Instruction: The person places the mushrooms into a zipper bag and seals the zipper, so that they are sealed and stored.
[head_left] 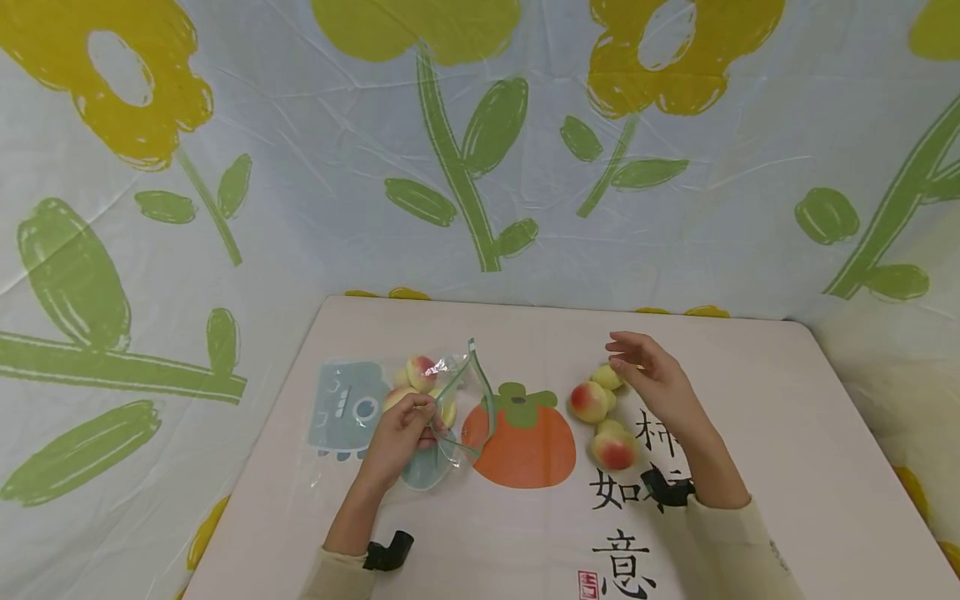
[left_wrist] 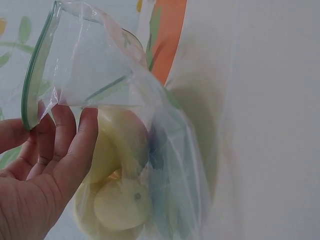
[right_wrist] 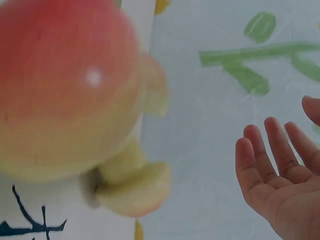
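My left hand [head_left: 396,435] pinches the green zip edge of a clear zip-lock bag [left_wrist: 182,150], whose mouth gapes toward the right. Several yellow-and-red peaches [left_wrist: 122,205] lie inside the bag, seen through its plastic. More peaches [head_left: 589,402] sit loose on the table, right of the printed persimmon. Above the farthest of these, my right hand [head_left: 663,383] hovers with its fingers spread and holds nothing. In the right wrist view a peach [right_wrist: 65,90] looms large at the left, apart from that hand [right_wrist: 285,185].
The pale table mat [head_left: 757,400] bears an orange persimmon print [head_left: 525,454], a blue cartoon print [head_left: 337,404] and black characters [head_left: 624,567]. A flower-patterned cloth [head_left: 300,167] hangs behind the table and at its sides. Black wrist mounts [head_left: 390,552] sit at both cuffs.
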